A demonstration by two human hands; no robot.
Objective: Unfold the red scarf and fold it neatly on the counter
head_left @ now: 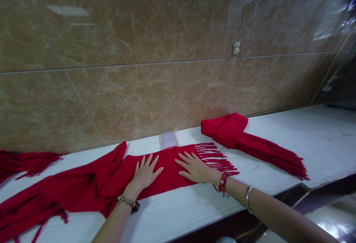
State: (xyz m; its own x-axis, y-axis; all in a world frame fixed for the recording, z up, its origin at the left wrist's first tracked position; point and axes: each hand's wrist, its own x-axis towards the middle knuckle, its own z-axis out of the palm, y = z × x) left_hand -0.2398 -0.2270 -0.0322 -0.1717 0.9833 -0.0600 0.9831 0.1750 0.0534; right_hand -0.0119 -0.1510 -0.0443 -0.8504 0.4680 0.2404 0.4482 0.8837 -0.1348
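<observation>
The red scarf [168, 174] lies on the white table [191, 207], its right part flat and its left part bunched in folds. The left hand [145, 175] rests palm-down on the flat part, fingers spread, gripping nothing. The right hand [196, 168] presses there too, nearer the fringe [207, 155], also spread and pinching nothing. The hands are apart, with flat cloth between them.

A strip of tabletop shows between the scarf's near edge and the table's slanting near edge. Just beyond the scarf's far edge, a small pale packet [169, 139] sits by the wall [155, 102].

To the right, a gap separates the fringe from a folded scarf [226, 132]; more tabletop stretches right of it. At the far left lies another fringed red piece [29, 161]; whether it is separate, I cannot tell.
</observation>
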